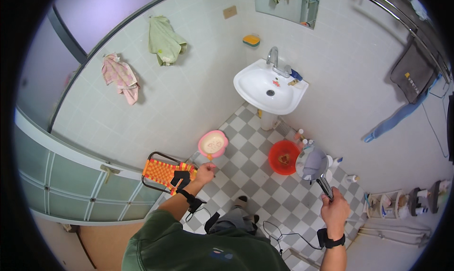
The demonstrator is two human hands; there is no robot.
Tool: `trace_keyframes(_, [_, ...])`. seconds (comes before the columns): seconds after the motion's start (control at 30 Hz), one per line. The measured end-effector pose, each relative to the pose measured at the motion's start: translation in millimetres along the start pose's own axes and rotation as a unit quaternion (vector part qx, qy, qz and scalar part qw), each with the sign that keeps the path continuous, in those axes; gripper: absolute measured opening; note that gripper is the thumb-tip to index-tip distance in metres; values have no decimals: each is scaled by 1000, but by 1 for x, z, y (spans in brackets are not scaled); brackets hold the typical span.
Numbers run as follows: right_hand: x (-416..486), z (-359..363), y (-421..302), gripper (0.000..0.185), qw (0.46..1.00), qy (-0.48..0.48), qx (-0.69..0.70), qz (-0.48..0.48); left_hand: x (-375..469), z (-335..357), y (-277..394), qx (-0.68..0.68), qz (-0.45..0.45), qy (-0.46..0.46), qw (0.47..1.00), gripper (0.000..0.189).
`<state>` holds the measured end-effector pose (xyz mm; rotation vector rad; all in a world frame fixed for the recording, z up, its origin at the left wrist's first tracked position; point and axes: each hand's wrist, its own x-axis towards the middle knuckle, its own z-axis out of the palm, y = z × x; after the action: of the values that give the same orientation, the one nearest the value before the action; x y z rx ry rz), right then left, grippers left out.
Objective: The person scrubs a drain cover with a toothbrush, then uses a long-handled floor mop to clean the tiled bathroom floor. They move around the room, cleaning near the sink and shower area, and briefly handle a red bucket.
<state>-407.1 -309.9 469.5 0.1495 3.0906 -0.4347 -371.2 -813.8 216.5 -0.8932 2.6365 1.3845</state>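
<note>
My right hand grips the long handle of a metal saucepan, which hangs over the floor at the right. Its inside looks shiny and grey; I cannot make out whether it holds water. Just left of the pan, partly behind its edge, stands a red plastic basin with something brownish at the bottom. My left hand is at the right end of a folding stool with an orange and yellow woven seat and dark metal frame. The left fingers are partly curled, and whether they touch the stool is unclear.
A pink basin rests on the checkered tile floor by the left wall. The white pedestal sink stands in the corner. Several bottles line the right wall, near a corner shelf. A cable runs to my right wrist.
</note>
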Motion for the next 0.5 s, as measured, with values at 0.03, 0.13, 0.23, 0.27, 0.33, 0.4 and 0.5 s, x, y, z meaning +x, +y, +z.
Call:
trace_keyframes(0.03, [0,0,2,41,1000,6,4,-4,-2,0,-2,3,3,2,1000,16])
trace_keyframes(0.13, [-1,2,6,41,1000,14,8,-16,-4,3,-10,-14,10,5,1000,17])
trace_keyframes(0.23, [-2,7,12,41,1000,16,10,-21,-6,5,-13,16,11,-3,1000,18])
trace_keyframes(0.27, [-2,8,14,41,1000,18,12,-13,-7,5,-13,30,6,-8,1000,18])
trace_keyframes(0.33, [-4,11,19,41,999,36,9,-5,-8,5,-11,24,-3,-12,1000,19])
trace_keyframes(0.4, [-6,12,24,40,998,60,4,1,-8,4,-8,25,-12,-11,1000,20])
trace_keyframes(0.5, [-10,11,35,40,997,52,22,45,-4,7,-4,44,-5,-13,999,19])
